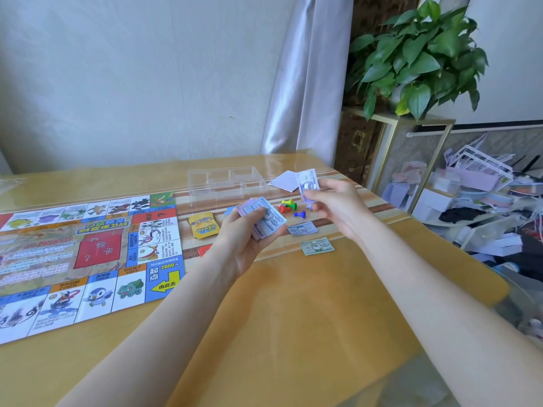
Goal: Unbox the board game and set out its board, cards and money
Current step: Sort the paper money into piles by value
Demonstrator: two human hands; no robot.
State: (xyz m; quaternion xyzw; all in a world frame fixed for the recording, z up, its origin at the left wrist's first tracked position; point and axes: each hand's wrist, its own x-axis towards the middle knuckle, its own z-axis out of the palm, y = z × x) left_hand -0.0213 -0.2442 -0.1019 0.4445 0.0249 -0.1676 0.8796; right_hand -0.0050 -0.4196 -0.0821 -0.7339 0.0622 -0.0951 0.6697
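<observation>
The colourful game board [88, 254] lies unfolded on the left of the table. My left hand [244, 239] grips a stack of play money [264, 218] above the table's middle. My right hand [335, 207] pinches a single purple-blue banknote [308, 183] upright, a little to the right of the stack. A blue banknote [302, 229] and a green banknote [317, 246] lie flat on the table below my hands. A yellow deck of cards [204, 225] sits beside the board, and a red card [204, 249] peeks out by my left wrist.
A clear plastic tray [226, 183] stands at the back of the table, with a white paper [286, 181] to its right. Several coloured pawns [289, 207] lie between my hands. A potted plant [417, 57] and a cluttered heap [484, 195] are off the table's right edge.
</observation>
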